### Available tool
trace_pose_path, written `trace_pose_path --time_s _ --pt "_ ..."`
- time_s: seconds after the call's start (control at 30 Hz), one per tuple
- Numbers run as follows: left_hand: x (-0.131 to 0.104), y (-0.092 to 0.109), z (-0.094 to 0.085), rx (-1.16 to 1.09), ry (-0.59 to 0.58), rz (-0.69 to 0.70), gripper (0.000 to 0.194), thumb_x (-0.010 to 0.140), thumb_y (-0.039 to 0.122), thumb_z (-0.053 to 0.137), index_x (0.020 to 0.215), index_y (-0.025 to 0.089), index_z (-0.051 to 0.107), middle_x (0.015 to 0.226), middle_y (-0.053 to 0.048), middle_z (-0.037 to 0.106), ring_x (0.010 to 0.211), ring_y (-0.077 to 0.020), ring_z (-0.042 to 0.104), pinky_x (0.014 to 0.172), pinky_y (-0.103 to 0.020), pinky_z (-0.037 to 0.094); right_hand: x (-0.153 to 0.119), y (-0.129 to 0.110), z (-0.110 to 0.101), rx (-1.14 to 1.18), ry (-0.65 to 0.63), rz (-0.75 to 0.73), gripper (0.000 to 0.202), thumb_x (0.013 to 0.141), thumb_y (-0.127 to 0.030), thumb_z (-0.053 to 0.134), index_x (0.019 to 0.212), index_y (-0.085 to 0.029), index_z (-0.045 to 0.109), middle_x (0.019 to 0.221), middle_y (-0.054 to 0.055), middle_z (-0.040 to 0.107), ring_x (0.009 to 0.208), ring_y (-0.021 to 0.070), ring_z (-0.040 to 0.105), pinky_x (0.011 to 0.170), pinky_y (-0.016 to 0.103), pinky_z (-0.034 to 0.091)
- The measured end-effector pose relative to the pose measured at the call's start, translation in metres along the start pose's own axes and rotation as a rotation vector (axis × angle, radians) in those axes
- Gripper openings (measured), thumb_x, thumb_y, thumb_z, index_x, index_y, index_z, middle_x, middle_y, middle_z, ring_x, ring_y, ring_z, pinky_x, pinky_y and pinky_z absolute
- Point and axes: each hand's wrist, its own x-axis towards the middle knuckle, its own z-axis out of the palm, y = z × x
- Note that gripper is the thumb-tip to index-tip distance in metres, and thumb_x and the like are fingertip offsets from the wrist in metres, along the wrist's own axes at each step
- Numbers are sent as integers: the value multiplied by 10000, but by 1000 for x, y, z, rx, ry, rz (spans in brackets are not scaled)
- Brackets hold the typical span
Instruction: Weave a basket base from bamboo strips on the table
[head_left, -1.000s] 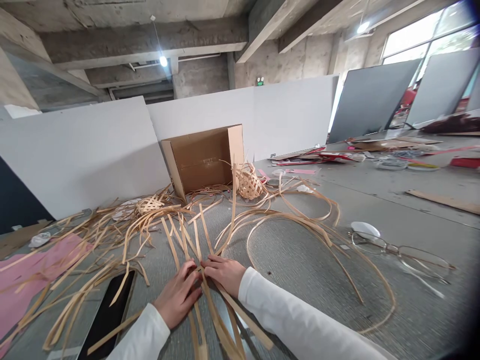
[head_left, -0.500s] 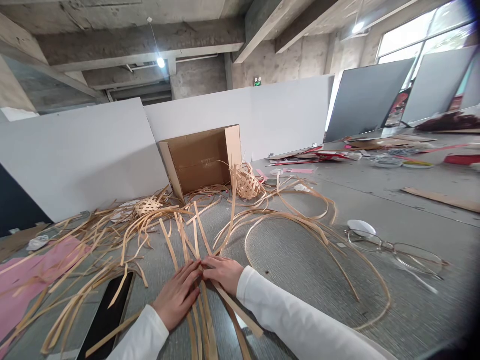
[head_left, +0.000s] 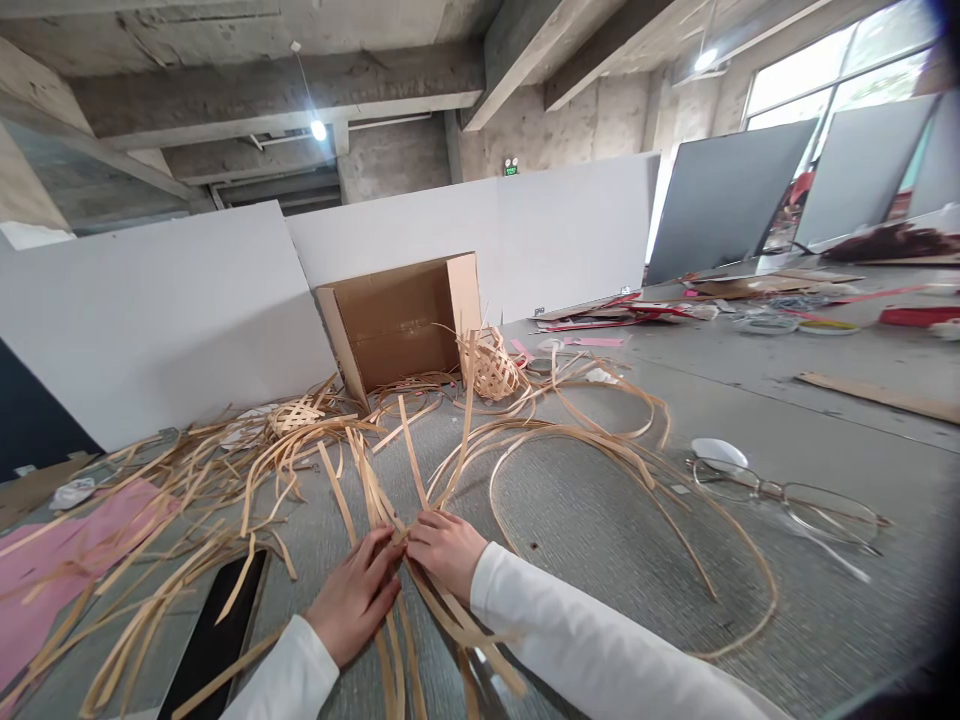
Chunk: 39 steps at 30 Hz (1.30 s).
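Observation:
Flat, pale bamboo strips (head_left: 373, 478) fan out and cross beneath my two hands on the grey tabletop. My left hand (head_left: 355, 598) presses on the crossing from the left, its bent fingertips closed down on the strips. From the right, my right hand (head_left: 444, 549) has its fingers curled around strips at the same crossing, nearly touching the left fingertips. Loose ends (head_left: 401, 650) run toward me below the hands, and some pass beside my right sleeve. The crossing itself is mostly covered by my fingers.
A woven basket (head_left: 493, 366) stands by an open cardboard box (head_left: 401, 330). Loose strips (head_left: 161, 590) spread left over a black phone-like slab (head_left: 214, 635) and pink paper (head_left: 90, 545). Eyeglasses (head_left: 772, 490) lie right, beyond a large strip loop (head_left: 772, 590). Grey partitions (head_left: 570, 235) stand behind.
Strips above my hands have shifted and bunched leftward, while ends below have swung right toward my right sleeve. My right fingers are more curled; both hands stay at the crossing.

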Motion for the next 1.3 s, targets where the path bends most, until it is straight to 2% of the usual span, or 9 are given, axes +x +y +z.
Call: trace_pose_path --time_s 0.17,0.33,0.53,0.7,0.87,1.07,1.2,1.3 --pt "0 -2 1 56 -30 6 346 922 305 347 1251 232 424 1381 -62 355 1273 -208 325 1028 -390 353 -3 0 -3 40 5 25 172 853 -195 452 907 -183 614 948 70 616 962 195 530 767 319 478" --pt "2 -5 4 100 -28 18 412 930 328 334 1337 262 328 1401 -41 337 1282 -205 311 1029 -401 353 -5 9 5 202 15 29 201 831 -169 460 939 -213 624 972 50 603 976 163 520 765 256 465" --pt "-1 -5 5 155 -38 23 481 929 317 336 1395 294 217 1390 -57 343 1245 -222 371 1001 -382 388 -5 10 14 255 30 38 200 795 -173 503 962 -206 608 956 57 591 956 182 511 775 277 463" --pt "0 -7 4 198 -105 51 485 949 339 282 1408 305 129 1449 -11 241 1308 -223 254 1036 -421 331 -4 13 18 353 88 67 287 755 -73 453 1007 -173 550 995 77 557 936 174 510 833 300 446" --pt "3 -5 1 202 -148 52 496 955 352 258 1413 288 78 1447 41 230 1337 -212 154 1058 -448 290 -4 22 16 446 121 56 305 670 -44 508 950 -162 546 1020 79 506 930 171 510 864 297 440" --pt "7 -8 0 252 -179 140 510 954 326 268 1413 276 52 1455 0 215 1331 -212 185 1065 -463 260 -4 29 10 455 13 169 349 724 -171 600 1064 -206 528 1118 69 517 991 186 531 867 327 450" --pt "8 -12 2 237 -184 187 509 955 303 265 1414 252 49 1460 -11 185 1330 -215 180 1055 -430 294 -2 29 5 468 -31 152 453 692 -250 686 1110 -186 523 1105 78 556 1000 198 546 885 318 438" --pt "8 -13 3 230 -165 193 530 952 337 285 1410 268 29 1445 9 223 1327 -216 188 1044 -427 314 0 27 3 452 -39 139 486 675 -285 709 1110 -169 528 1083 82 582 997 211 553 887 321 429"
